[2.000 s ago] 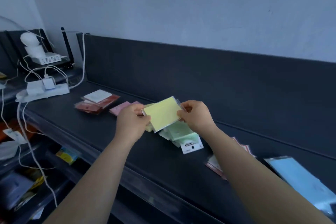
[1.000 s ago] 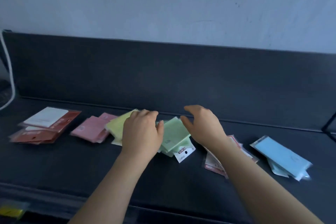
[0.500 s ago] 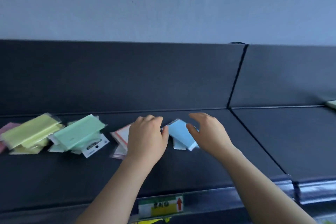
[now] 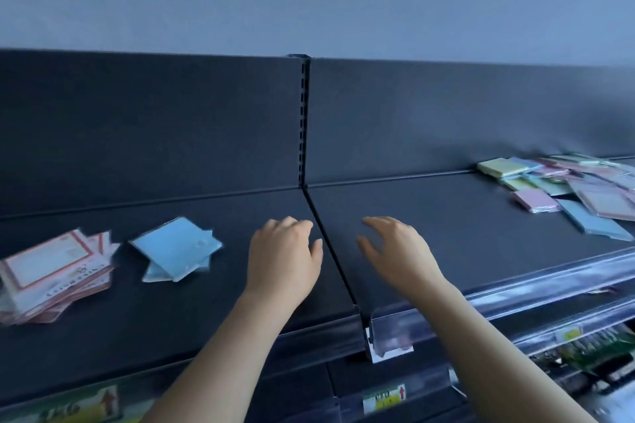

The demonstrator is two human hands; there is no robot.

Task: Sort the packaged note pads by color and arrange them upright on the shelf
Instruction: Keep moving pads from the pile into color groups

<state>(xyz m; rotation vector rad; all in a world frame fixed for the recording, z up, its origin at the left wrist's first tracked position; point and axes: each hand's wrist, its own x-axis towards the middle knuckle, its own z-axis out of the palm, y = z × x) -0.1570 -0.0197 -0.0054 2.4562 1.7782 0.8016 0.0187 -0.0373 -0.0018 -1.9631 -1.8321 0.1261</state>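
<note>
Presently the left hand (image 4: 285, 251) and right hand (image 4: 395, 247) were empty, fingers loosely spread, flanking the shelf seam (image 4: 340, 268); unsorted note pads (image 4: 563, 182) lay well right of it. Slick wrappers could probably let upright pads slide flat.

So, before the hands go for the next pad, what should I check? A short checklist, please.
1. Left hand free: ok, it holds nothing.
2. Right hand free: ok, fingers spread, it holds nothing.
3. Blue pads upright: not ok, they lie flat on the shelf.
4. Red-bordered pads upright: not ok, a flat, fanned stack.
5. Mixed pile sorted: not ok, colours jumbled at the right.
6. Mixed pile within reach: cannot tell.
</note>
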